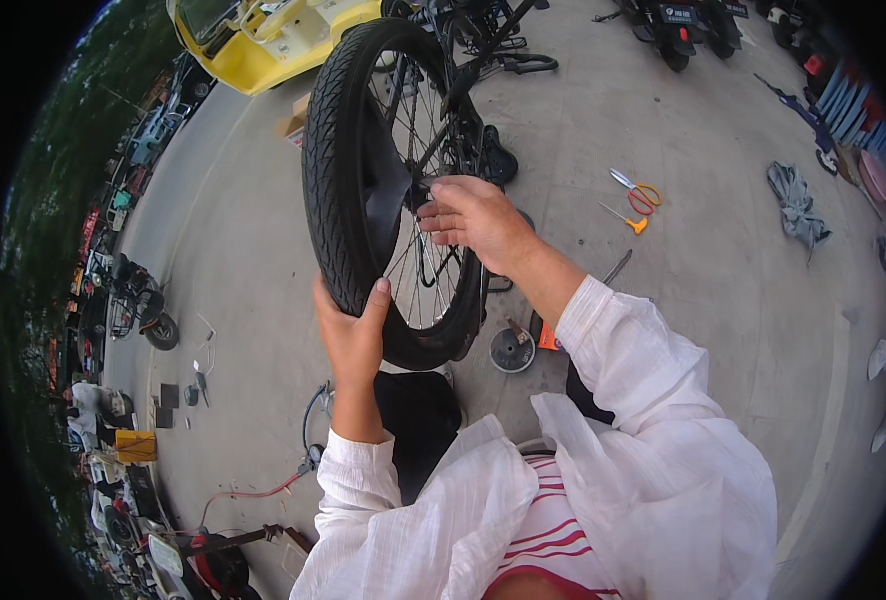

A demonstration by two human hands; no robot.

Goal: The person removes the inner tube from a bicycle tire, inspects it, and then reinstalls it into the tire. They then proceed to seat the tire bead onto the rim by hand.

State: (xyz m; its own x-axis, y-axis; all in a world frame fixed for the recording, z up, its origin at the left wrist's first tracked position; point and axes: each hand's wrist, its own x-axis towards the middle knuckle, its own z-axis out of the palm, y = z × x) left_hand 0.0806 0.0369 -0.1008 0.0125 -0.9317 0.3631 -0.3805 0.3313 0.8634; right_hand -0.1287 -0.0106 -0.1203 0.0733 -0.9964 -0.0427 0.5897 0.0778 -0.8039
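On the grey concrete floor point(723, 280) stands a black wheel point(348, 150) (ribbed tyre, thin spokes); the left hand point(351, 335) grips its tyre, the right hand point(473, 215) pinches the hub.

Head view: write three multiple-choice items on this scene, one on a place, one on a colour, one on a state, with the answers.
1. Where does the left hand rest?
A. on the tyre
B. on the scissors
C. on the yellow vehicle

2. What colour are the handles of the scissors on the ground?
A. blue
B. orange-red
C. white

3. How does the wheel stand?
A. flat on the ground
B. upright
C. hung from a wall

Answers: 1 A, its fingers curl over the tread. 2 B, orange-red loops show on the concrete. 3 B, it stands on edge while the right hand reaches the spokes near the hub.
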